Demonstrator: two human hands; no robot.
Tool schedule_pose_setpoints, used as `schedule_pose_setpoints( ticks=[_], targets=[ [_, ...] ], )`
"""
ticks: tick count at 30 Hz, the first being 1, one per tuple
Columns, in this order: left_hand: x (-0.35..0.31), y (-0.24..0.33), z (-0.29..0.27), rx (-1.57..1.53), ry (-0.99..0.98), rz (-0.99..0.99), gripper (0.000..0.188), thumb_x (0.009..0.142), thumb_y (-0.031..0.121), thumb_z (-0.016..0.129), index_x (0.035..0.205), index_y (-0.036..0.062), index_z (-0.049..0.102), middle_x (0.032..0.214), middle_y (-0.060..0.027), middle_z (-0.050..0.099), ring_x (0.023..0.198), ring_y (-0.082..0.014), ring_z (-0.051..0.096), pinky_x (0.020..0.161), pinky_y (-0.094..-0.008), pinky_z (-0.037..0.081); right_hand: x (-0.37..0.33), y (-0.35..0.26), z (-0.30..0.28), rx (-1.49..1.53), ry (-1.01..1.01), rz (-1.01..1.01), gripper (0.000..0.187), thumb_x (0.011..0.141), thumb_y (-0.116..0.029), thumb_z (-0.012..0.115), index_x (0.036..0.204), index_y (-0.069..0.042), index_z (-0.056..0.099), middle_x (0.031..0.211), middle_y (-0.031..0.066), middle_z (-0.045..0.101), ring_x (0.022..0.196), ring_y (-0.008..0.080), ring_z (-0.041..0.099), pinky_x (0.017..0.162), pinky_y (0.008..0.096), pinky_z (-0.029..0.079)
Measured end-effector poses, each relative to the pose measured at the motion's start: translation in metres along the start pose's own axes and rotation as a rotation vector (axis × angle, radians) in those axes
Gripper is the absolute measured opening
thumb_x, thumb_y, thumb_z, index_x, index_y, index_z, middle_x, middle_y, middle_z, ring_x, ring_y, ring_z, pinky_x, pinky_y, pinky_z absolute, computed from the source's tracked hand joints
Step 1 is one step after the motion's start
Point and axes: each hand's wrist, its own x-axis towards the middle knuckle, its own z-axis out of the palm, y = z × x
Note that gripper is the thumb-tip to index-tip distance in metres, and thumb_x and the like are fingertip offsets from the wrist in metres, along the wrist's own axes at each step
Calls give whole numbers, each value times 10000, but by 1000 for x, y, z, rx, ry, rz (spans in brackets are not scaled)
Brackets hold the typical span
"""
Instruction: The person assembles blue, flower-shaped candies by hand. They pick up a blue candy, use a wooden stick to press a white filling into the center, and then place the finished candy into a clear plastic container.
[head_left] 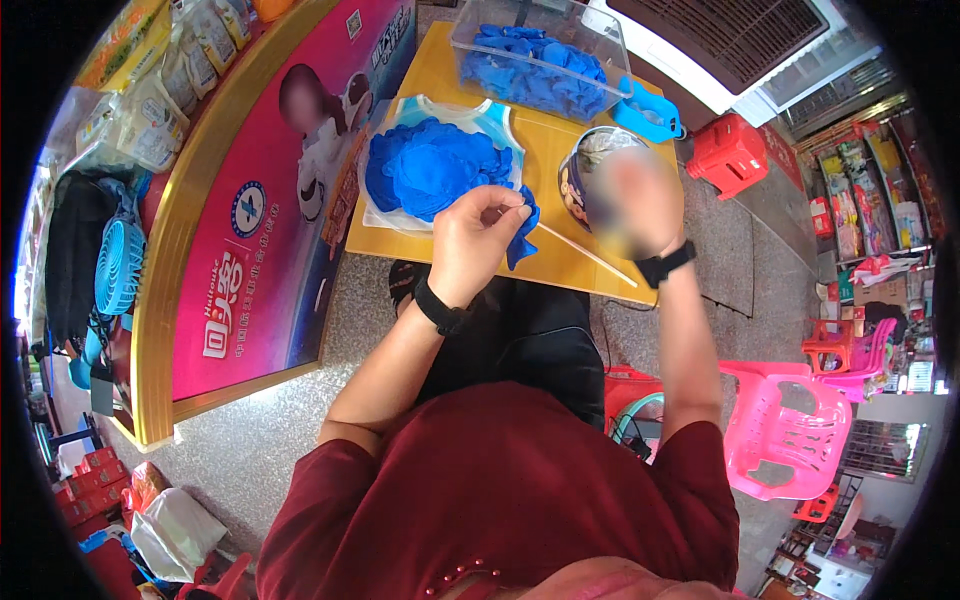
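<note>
My left hand [472,238] is over the near part of the yellow table, thumb and forefinger pinched on a crumpled blue fabric-like piece [524,240] that hangs by the fingertips. Just beyond it, a heap of similar thin blue pieces [440,168] lies on a whitish, blue-edged bag or cloth [497,122]. At the right, my right hand [645,200] hovers at or over a round, dark patterned container [574,190]; its fingers are blurred, and whether they hold anything is unclear. Something pale and crinkled shows inside the container. A thin pale stick [590,257] lies between my hands.
A clear plastic bin [466,75] of blue pieces stands at the table's far side, with a light-blue plastic object [648,112] beside it. A red plastic stool [727,155] is right of the table [400,243]. A pink chair [790,435] stands near my right arm; a printed counter [255,240] borders the left.
</note>
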Motion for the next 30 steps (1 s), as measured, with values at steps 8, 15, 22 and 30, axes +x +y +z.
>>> schedule_pose_setpoints(
  ticks=[8,15,22,30],
  targets=[
    [2,-2,-2,0,33,18,87,834,66,724,890,10,689,714,-37,676,620,-73,614,560,-242,497,50,47,6,-420,-129,-62,162,842,-183,614,938,-62,663,958,160,637,940,340,615,807,440,490],
    [5,-9,-5,-19,-5,-39,109,850,27,717,938,-11,664,826,-6,667,705,-46,594,632,-201,502,29,26,-23,-6,-241,53,191,832,-196,564,851,-21,638,857,186,649,815,349,629,711,413,476],
    [4,-2,-5,-44,-15,-53,105,853,23,713,938,-10,660,839,-6,667,712,-44,594,641,-196,501,20,30,-13,-244,-465,92,272,822,-309,636,821,-38,655,776,179,646,747,352,634,695,427,487],
    [5,-3,-4,-19,-35,-61,107,855,27,713,940,-4,656,839,-5,664,724,-47,597,642,-191,496,27,36,19,-390,-309,-312,457,808,-275,694,1219,-115,572,1205,142,582,1114,350,536,964,434,441]
  ],
)
